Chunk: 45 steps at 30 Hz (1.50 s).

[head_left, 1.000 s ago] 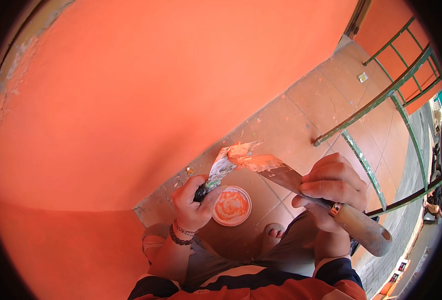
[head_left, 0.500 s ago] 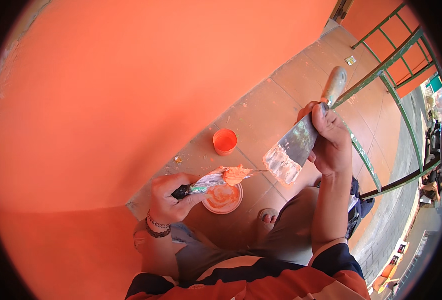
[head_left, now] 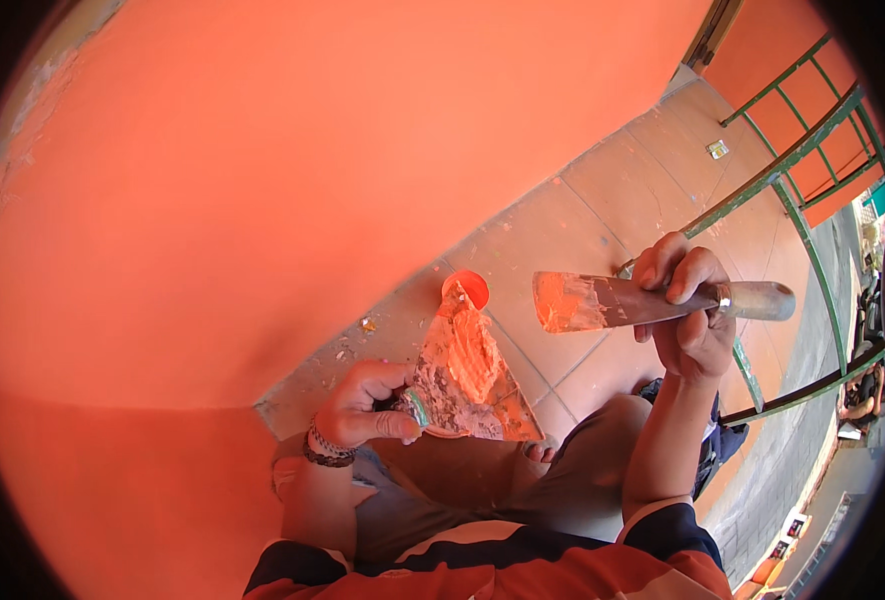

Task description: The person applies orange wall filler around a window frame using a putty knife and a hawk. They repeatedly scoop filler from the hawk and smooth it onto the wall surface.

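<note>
My left hand [head_left: 367, 408] is closed round the handle of a wide triangular putty trowel [head_left: 432, 388]. A thick mound of orange putty [head_left: 474, 362] lies on the trowel's upturned face. To the right, my right hand [head_left: 690, 308] grips a putty knife [head_left: 622, 302] by its metal blade, near the wooden handle. The knife's blade points left, and orange putty coats its end. A gap separates the two tools. Below the trowel, a tub [head_left: 449, 434] is almost wholly hidden. Beyond the trowel's tip stands an orange cup [head_left: 473, 287], partly covered by it.
A smooth orange wall [head_left: 312, 200] fills the left and far side. Along its foot runs a tiled floor [head_left: 602, 190] with scattered crumbs. On the right stands a green metal frame [head_left: 810, 245]. A small packet [head_left: 716, 149] lies on the tiles farther off.
The trowel has turned so its broad, putty-laden face shows. My right hand has swung the putty knife from slanting to nearly level, its handle now pointing right; the blade face in view bears orange putty.
</note>
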Motion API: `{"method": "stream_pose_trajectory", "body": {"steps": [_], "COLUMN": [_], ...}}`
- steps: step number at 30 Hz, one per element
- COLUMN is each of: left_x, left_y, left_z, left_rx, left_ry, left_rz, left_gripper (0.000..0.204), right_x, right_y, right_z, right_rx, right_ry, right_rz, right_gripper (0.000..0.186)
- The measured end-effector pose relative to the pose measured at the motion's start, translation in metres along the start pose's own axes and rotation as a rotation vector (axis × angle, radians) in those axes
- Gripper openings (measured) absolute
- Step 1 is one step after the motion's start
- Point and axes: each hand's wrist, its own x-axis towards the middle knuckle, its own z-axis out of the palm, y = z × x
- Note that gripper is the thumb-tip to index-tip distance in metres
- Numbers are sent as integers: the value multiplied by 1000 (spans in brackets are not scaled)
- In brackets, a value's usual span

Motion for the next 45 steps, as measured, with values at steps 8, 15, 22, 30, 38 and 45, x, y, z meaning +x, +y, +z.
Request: {"method": "stream_pose_trajectory", "body": {"steps": [8,15,22,30,38,45], "left_x": [-1,-9,-10,-6,-2,11], "left_y": [-2,-8,7,23,31,49], "left_z": [-1,-9,-11,10,13,29], "left_rx": [-299,-282,61,592,671,318], "left_ry": [-193,-218,-126,115,184,241], "left_rz": [0,-99,-125,52,79,-182], "left_gripper": [41,45,39,39,31,27], "right_x": [2,-4,-4,-9,-7,12], "right_y": [-6,4,0,-9,-29,-48], "right_z": [26,29,22,19,29,29], "right_rx": [-31,80,66,-131,-281,-384], "right_ry": [119,27,-17,1,139,116], "right_rz": [-20,-35,-97,-46,-69,-88], "right_gripper": [18,15,16,16,22,32]}}
